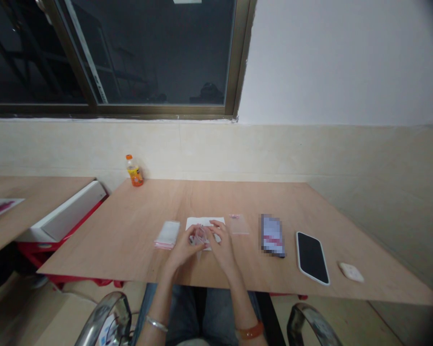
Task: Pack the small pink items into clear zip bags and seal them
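Note:
My left hand [182,247] is closed with thumb and fingers around a crumpled, pinkish see-through thing [201,234], whose kind I cannot make out. My right hand [222,247] meets it from the other side, fingers bent over it and thumb against it. Both hands are above a white sheet of paper [192,221], which they partly cover. To the left lies a stack of clear plastic bags [168,232] with pink along its near edge. On the right is one flat clear bag [240,225] with small pink bits at its top.
Right of the hands lie a blurred-out phone [272,235], a white-edged tablet or phone [312,258] and a small whitish object [351,272]. An orange-capped bottle [134,171] stands at the back left of the wooden table [130,250]. Metal chair armrests [110,312] flank me.

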Available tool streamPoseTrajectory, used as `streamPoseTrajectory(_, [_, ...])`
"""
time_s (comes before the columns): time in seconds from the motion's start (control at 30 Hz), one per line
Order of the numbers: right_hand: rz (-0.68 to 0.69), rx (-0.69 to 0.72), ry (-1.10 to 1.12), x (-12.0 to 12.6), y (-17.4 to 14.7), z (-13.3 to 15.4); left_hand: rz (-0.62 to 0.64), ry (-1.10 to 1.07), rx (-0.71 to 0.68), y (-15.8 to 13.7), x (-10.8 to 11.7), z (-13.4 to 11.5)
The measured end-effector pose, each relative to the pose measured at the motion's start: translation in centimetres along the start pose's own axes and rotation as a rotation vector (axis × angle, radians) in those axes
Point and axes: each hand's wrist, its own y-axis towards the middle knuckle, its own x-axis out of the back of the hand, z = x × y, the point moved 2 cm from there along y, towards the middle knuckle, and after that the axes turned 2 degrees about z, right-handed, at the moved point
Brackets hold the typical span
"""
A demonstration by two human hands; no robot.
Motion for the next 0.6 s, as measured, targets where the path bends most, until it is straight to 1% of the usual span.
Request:
streamPoseTrajectory(0.07, [-0.049, -0.026, 0.015, -0.2, 0.1, -0.9, -0.019, -0.008, 0.038, 0.0, 0.2, -0.3])
streamPoseTrajectory(0.13, [-0.070, -0.033, -0.030, -0.4, 0.0, -2.1, -0.042, -0.016, 0.068, 0.0, 0.4, -0.4])
streamPoseTrajectory(0.27, [0.017, -0.025, -0.206, -1.0, -0.6, -4.4, -0.054, -0.038, 0.060, -0.1, 0.8, 0.2])
streamPoseTrajectory(0.37, [0.074, -0.040, -0.285, -1.6, -1.4, -5.7, -0.061, -0.019, 0.032, 0.0, 1.1, 0.9])
streamPoseTrajectory(0.6, [0.075, -0.064, -0.419, -2.8, -2.4, -7.9, -0.077, -0.010, 0.049, -0.1, 1.4, 1.1])
